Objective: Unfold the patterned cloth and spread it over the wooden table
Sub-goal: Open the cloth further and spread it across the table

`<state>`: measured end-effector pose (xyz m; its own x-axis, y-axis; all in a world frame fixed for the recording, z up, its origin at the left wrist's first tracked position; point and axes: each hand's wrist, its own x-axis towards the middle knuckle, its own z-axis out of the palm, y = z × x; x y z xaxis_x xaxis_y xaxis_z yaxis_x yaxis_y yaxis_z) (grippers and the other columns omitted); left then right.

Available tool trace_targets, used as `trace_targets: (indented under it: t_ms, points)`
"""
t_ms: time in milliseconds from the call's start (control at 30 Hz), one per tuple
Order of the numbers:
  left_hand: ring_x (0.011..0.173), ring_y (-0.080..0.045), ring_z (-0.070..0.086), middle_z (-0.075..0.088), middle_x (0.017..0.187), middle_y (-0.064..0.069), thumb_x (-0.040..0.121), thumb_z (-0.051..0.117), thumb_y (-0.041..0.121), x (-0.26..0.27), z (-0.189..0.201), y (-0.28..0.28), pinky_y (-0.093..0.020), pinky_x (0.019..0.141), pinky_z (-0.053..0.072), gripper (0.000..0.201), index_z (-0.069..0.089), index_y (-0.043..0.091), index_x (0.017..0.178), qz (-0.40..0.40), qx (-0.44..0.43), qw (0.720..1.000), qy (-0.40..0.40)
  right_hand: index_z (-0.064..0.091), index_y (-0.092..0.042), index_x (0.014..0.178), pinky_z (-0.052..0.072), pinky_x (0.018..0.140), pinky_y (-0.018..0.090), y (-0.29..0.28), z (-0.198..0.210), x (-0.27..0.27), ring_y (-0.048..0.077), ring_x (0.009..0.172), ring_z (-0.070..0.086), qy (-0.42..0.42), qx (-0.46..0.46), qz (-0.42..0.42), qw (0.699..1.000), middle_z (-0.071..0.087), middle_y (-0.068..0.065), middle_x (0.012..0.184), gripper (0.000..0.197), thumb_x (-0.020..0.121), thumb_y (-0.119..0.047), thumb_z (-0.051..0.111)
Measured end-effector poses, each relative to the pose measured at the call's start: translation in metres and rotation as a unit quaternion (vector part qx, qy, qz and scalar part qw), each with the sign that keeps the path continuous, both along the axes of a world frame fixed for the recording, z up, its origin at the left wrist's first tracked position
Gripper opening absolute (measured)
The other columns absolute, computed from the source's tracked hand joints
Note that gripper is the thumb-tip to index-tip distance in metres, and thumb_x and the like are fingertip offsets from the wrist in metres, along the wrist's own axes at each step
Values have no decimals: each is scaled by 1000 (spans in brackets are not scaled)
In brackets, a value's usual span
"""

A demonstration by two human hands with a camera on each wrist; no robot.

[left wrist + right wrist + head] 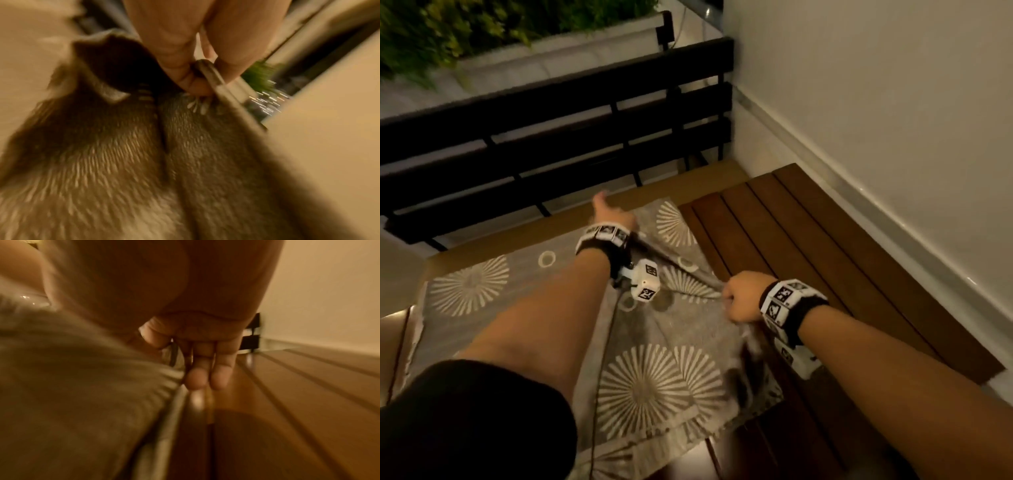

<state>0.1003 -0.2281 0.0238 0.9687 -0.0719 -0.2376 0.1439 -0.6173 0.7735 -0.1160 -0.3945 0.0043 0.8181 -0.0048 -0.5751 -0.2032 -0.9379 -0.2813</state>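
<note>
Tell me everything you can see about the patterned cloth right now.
The patterned cloth is grey woven fabric with pale sunburst wheels and small rings. It lies partly unfolded over the left part of the wooden table, whose right slats stay bare. The left hand pinches its far edge; the right hand grips a bunched fold at its right edge.

Pinching a folded edge of grey cloth (127, 162) between thumb and fingers (172, 53) of the left hand (195, 40); blurred, white sunburst marks just below.
</note>
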Motion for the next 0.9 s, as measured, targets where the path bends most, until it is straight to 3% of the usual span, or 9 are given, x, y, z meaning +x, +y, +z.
trace_targets:
  t_ms: [67,167,233,300,433,567,633,733,900]
  points:
    - [61,-11,48,52,78,-1,89,54,0,-3,23,-49,-21,55,42,64,28,17,144,-91,-34,993,-60,46,-15,56,37,51,33,-28,9,-6,24,54,42,6,-28,-11,1000,42,5,58,23,76,-12,57]
    - [67,-5,51,53,87,2,88,59,3,-22,41,-121,-15,58,46,70,25,16,149,-179,-105,975,-82,53,-14,62,44,53,32,-72,11,-33,25,57,50,9,-84,-67,994,49,4,61,14,74,-15,58]
    - [91,-12,61,53,120,-6,88,65,5,-37,37,-157,-12,69,50,81,17,21,151,-238,-146,959,-51,63,-14,77,48,59,32,-98,6,-57,24,65,57,-6,-157,-116,981,54,2,67,9,81,-21,59]
    - [125,-25,51,37,148,-12,87,68,11,-52,24,-177,-25,94,47,87,14,28,152,-307,-144,940,-17,67,-17,91,48,67,32,-120,-2,-82,23,74,59,20,-231,-176,957,58,0,76,14,88,-25,56]
    - [136,-22,39,34,153,-5,89,65,21,-72,-8,-169,-26,104,34,71,29,24,149,-405,-8,911,-76,57,-16,118,41,94,40,-140,-26,-117,26,106,58,86,-272,-239,928,57,7,119,33,91,-33,51]
    - [119,-34,52,44,140,-12,89,58,32,-70,-44,-121,-43,101,42,48,49,17,134,-437,247,859,-100,48,-14,129,39,101,44,-124,-42,-101,32,121,46,-61,-215,-161,961,44,12,136,44,89,-33,50]
    - [109,-36,56,50,130,-15,86,57,33,-60,-58,-90,-46,95,48,46,50,16,129,-378,300,873,-77,36,-21,144,25,114,49,-107,-47,-82,31,140,30,-98,-122,-102,982,28,12,154,57,92,-43,45]
    - [119,-39,48,41,138,-17,90,51,29,-53,-81,-49,-47,100,43,46,43,13,132,-265,290,919,-28,10,-38,152,7,118,57,-86,-61,-63,26,149,2,-32,-61,-66,995,-2,-1,163,72,91,-63,40]
    - [148,-34,2,-5,161,-12,97,42,45,-47,-109,-22,-50,119,11,70,4,29,153,-352,378,856,12,-7,-45,150,5,118,58,-110,-75,-59,30,149,-7,42,-72,-101,991,-20,-10,160,84,89,-62,48]
